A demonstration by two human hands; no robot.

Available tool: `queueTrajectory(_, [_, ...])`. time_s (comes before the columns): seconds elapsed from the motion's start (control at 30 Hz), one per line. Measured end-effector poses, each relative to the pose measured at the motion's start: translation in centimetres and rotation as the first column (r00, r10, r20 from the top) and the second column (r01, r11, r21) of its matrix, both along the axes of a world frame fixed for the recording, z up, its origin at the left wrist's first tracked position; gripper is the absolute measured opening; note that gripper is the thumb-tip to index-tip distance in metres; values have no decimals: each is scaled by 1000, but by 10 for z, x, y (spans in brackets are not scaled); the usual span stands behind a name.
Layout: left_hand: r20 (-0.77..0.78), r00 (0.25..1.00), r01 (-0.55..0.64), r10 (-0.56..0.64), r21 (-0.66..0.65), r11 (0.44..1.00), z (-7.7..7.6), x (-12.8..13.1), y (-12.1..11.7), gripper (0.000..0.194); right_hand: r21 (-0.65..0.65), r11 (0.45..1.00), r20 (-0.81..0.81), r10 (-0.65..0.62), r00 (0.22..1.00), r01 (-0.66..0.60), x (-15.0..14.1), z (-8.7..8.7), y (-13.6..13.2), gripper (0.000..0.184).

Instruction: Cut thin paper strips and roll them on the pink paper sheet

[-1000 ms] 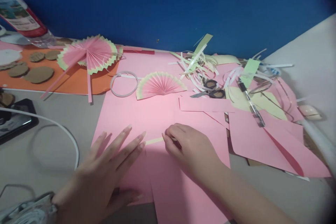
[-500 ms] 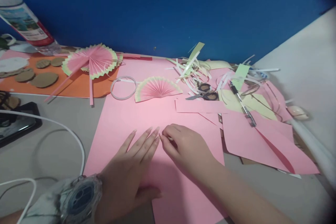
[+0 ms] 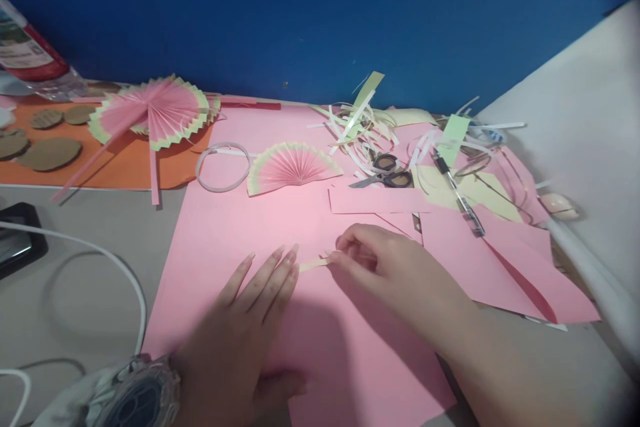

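My left hand (image 3: pixel 245 320) lies flat on a large pink paper sheet (image 3: pixel 225 227), fingers stretched out. A narrow pale strip (image 3: pixel 314 264) runs from beside its fingertips to my right hand (image 3: pixel 380 257). The thumb and forefinger of that hand are pinched on the strip's right end; whether it is paper or tape I cannot tell. Beyond both hands, a pleated half-round paper fan (image 3: pixel 295 167), pink with a pale green rim, rests on the sheet. A thin grey ring (image 3: pixel 199 170) lies to the fan's left.
Scissors (image 3: pixel 385 173), paper shreds (image 3: pixel 363 123) and a pen (image 3: pixel 460 197) lie at the right, near a folded pink sheet (image 3: pixel 530 253). At the left are pleated fans (image 3: pixel 175 110), cardboard discs (image 3: pixel 50 153), a bottle (image 3: pixel 37 57), a phone (image 3: pixel 23 240) and a white cable (image 3: pixel 125 263).
My right hand has moved right, away from my left fingertips, and the pale strip now shows between the hands. My left hand stays flat. The view has shifted slightly right.
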State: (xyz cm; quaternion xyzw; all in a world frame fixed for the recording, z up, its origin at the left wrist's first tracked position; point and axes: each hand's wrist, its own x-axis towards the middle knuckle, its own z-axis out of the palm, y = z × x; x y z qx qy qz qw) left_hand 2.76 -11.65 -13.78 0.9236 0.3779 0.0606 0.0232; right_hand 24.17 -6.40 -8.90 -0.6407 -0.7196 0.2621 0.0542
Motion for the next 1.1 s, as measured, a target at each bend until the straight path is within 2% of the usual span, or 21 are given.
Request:
queueTrajectory(0.1, [6,1000,11,-11,-3,1000,-1,0,1,91,-33,999,-89,39,995,-42,5,-3,0,20])
queueTrajectory(0.2, [-2,1000,12,-12,-25,1000,-1,0,0,90,-52,997,-112,53,992,-59,4,-6,-2,24])
queueTrajectory(0.33, [-18,1000,-24,23,-43,999,2,-3,-6,87,-47,997,-111,59,992,-65,-3,-7,-3,25])
queueTrajectory(0.5, [52,996,-71,69,39,997,2,-1,-13,79,-31,993,-69,114,991,-116,-15,-7,-4,24])
queueTrajectory(0.67, [52,999,-10,5,89,996,-2,1,-11,85,-29,990,-56,136,989,-138,-18,-8,-3,26])
queueTrajectory(0.9, [-25,1000,-6,6,15,1000,-7,-3,-13,87,33,982,-25,189,982,-188,-15,-18,-2,24])
queueTrajectory(1.1, [6,1000,17,-17,23,1000,-10,-2,-11,86,59,976,-17,211,977,-210,-16,-22,-4,27])
